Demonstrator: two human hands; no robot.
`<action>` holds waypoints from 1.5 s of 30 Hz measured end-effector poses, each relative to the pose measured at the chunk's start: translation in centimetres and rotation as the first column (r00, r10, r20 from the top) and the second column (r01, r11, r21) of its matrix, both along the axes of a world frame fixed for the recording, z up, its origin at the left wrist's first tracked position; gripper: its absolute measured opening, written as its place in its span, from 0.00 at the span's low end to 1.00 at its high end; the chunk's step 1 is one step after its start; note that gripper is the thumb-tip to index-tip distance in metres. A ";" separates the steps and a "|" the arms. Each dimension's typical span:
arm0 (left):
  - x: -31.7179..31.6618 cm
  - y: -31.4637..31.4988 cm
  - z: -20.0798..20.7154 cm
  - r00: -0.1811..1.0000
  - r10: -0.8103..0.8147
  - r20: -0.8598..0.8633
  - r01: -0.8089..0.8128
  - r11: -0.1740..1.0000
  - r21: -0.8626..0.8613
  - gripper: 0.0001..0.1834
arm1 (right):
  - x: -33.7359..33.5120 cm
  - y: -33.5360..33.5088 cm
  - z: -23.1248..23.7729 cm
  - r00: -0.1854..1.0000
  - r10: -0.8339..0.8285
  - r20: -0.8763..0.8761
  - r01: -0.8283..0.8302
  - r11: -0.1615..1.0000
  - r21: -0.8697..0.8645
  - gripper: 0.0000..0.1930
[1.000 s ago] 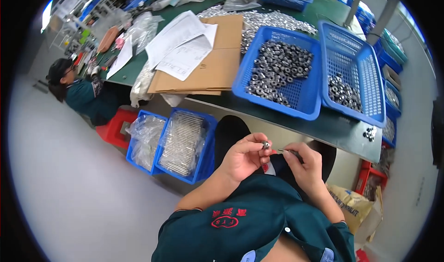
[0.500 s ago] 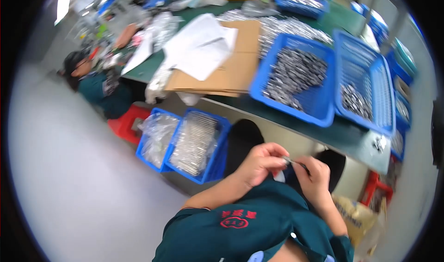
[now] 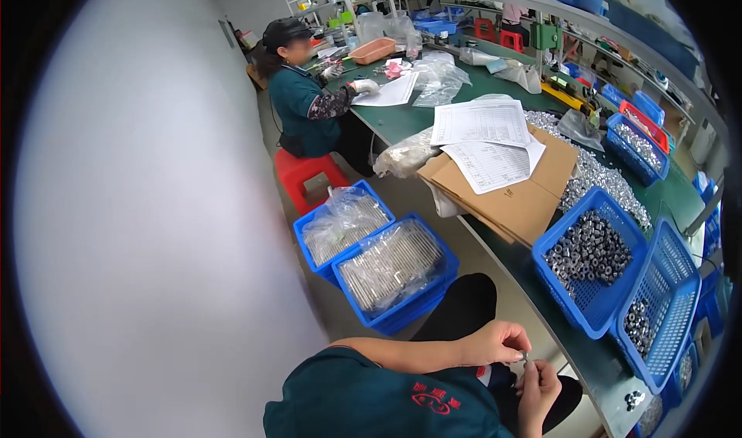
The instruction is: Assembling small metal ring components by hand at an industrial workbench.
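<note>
Over my lap, my left hand (image 3: 498, 343) and my right hand (image 3: 539, 386) meet fingertip to fingertip. Between them they pinch a small metal part (image 3: 525, 358), mostly covered by my fingers, so its exact kind is hard to make out. To the right on the table, a blue basket (image 3: 553, 300) holds many small, dark metal nut-like pieces (image 3: 589, 254). A second blue basket (image 3: 675, 290) beside it has a smaller heap of similar pieces (image 3: 638, 326). A few loose metal pieces (image 3: 634, 399) lie at the table's near corner.
Cardboard (image 3: 555, 177) with printed sheets (image 3: 495, 154) lies on the green table (image 3: 506, 264), before a spread of shiny metal pieces (image 3: 614, 185). Blue crates (image 3: 352, 283) of metal rods in plastic stand on the floor. A gloved co-worker (image 3: 297, 106) sits on a red stool (image 3: 297, 177).
My view has swung left and up, bringing more of the co-worker and far table into sight. Both hands stay together over my lap, still pinching the small part.
</note>
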State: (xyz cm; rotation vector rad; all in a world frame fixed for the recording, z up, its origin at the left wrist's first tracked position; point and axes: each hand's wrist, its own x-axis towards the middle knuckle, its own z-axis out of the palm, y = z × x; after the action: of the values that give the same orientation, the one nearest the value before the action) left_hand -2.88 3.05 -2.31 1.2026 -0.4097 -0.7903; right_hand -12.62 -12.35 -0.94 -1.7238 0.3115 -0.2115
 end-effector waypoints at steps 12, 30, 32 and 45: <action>0.2 -0.1 1.0 0.943 -0.093 0.321 0.074 0.995 0.074 0.08 | -0.1 -1.3 -0.8 0.987 0.041 -0.155 0.019 0.930 0.367 0.10; 0.0 -1.0 0.0 0.920 -0.096 -0.381 0.004 0.972 -0.234 0.10 | -0.2 -0.8 0.0 0.998 -0.010 0.064 0.012 1.000 -0.028 0.06; -0.2 -1.1 -0.2 0.940 -0.064 -0.335 -0.014 0.974 -0.224 0.10 | 0.6 -0.8 0.7 0.858 0.218 0.465 0.219 0.664 -0.715 0.05; -0.7 -1.1 1.7 0.828 0.063 0.556 -0.092 0.995 0.024 0.08 | -0.3 -0.8 4.4 0.960 0.072 -0.271 0.088 0.840 0.535 0.08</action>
State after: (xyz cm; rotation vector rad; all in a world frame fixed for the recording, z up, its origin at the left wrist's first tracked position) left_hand -3.60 1.93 -0.66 1.4842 -0.8177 -0.3636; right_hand -12.95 -13.16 3.49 -1.1782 0.5337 0.1180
